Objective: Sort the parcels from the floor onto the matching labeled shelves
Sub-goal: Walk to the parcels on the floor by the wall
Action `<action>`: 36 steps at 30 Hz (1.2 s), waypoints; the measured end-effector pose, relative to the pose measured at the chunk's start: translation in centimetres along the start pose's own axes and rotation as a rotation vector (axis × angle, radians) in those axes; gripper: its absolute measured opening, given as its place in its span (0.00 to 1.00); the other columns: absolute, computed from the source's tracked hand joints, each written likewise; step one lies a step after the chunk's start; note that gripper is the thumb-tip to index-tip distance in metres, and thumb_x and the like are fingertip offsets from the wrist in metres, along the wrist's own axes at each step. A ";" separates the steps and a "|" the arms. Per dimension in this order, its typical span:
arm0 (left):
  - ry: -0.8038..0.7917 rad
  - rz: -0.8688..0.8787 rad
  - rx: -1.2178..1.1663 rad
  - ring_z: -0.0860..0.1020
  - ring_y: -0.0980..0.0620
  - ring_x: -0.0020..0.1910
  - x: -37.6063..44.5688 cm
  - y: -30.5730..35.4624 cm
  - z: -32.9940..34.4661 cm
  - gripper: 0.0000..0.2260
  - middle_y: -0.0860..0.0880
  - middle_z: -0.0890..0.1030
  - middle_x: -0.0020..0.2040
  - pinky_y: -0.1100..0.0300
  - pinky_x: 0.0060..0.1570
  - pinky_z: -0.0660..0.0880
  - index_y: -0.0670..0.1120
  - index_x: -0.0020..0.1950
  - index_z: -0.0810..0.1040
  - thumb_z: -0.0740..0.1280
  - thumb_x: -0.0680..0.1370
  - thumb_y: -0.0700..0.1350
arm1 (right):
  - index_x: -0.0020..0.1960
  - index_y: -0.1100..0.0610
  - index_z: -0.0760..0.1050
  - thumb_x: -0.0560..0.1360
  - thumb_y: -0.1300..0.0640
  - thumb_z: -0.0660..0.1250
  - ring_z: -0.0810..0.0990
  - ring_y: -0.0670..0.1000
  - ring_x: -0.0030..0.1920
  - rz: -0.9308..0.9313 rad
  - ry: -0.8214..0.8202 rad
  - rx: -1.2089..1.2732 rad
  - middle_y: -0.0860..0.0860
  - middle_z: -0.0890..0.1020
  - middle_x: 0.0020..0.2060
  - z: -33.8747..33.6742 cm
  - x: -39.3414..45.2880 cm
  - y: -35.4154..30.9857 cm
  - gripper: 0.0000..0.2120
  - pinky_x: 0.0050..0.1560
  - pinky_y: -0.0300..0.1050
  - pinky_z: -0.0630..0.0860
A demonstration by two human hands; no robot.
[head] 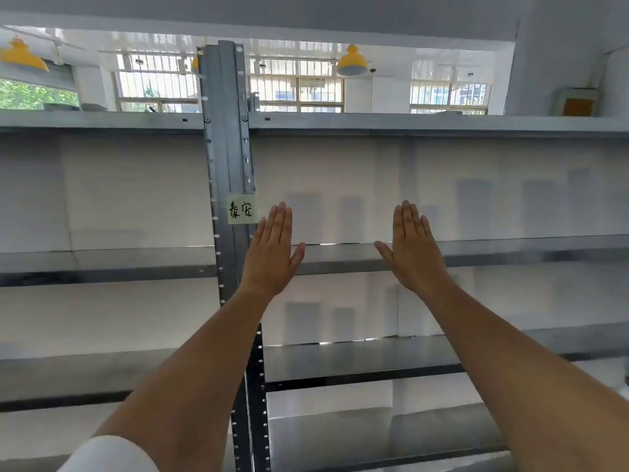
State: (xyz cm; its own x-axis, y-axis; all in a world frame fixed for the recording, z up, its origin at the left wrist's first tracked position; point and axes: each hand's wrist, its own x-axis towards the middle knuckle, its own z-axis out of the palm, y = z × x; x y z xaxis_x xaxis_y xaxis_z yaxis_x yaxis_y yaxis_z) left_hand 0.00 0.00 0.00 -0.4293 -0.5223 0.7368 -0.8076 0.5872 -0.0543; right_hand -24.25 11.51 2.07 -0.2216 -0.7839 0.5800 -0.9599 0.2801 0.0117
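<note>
**Two empty hands in front of bare shelves**

A big metal rack (408, 126) fills the view. Its long gray shelves (510, 248) run side to side, one above the other. Every shelf that shows is bare. A tall metal post (226, 137) stands up the middle of the rack. On the post sticks a small pale label (241, 209) with two handwritten signs on it.

No parcels show anywhere in this view. The task says they are on the floor, and the floor is out of sight, below the picture. So the parcels must lie down low, under and behind the raised arms. I think the next move is to bend down and look for one. I cannot tell which hand is closer to a parcel.

Both arms reach up and forward. The left hand (272, 253) is flat, fingers straight and close together, thumb out. It is just beside the label and the post. The right hand (413, 252) is flat too, thumb out, well apart from the left. Both hands hold nothing and do not seem to touch the rack.
</note>
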 end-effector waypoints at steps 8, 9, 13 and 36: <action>-0.011 0.098 -0.058 0.45 0.46 0.81 3.4 8.4 2.2 0.35 0.42 0.47 0.82 0.50 0.80 0.45 0.39 0.81 0.46 0.38 0.80 0.60 | 0.82 0.65 0.35 0.86 0.40 0.47 0.39 0.58 0.84 0.073 -0.031 -0.093 0.62 0.39 0.83 -1.4 -0.9 7.8 0.39 0.81 0.50 0.37; -0.011 0.111 -0.062 0.46 0.46 0.81 3.8 9.5 2.4 0.35 0.42 0.47 0.82 0.50 0.80 0.45 0.39 0.81 0.46 0.38 0.81 0.60 | 0.82 0.65 0.35 0.86 0.40 0.47 0.39 0.58 0.84 0.082 -0.027 -0.103 0.62 0.39 0.83 -1.5 -1.0 8.9 0.39 0.81 0.50 0.37; -0.023 0.172 -0.102 0.46 0.46 0.81 5.1 14.7 3.7 0.34 0.42 0.48 0.82 0.51 0.79 0.45 0.39 0.81 0.47 0.38 0.81 0.60 | 0.82 0.66 0.36 0.86 0.40 0.47 0.39 0.59 0.84 0.133 -0.009 -0.112 0.62 0.40 0.83 -1.6 -2.5 13.4 0.39 0.81 0.50 0.36; -0.130 0.534 -0.649 0.47 0.47 0.81 2.3 55.4 5.8 0.31 0.41 0.48 0.82 0.56 0.77 0.38 0.39 0.81 0.47 0.51 0.84 0.56 | 0.82 0.68 0.41 0.86 0.44 0.53 0.44 0.61 0.84 0.598 -0.051 -0.364 0.65 0.46 0.83 -8.6 -22.7 39.6 0.38 0.79 0.48 0.34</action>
State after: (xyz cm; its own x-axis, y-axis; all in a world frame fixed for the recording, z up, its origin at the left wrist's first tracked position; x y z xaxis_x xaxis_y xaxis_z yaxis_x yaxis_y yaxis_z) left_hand -48.09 27.75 -5.28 -0.7619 -0.1176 0.6369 -0.1082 0.9927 0.0539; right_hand -55.73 45.17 -3.64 -0.7100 -0.4599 0.5332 -0.5541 0.8322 -0.0201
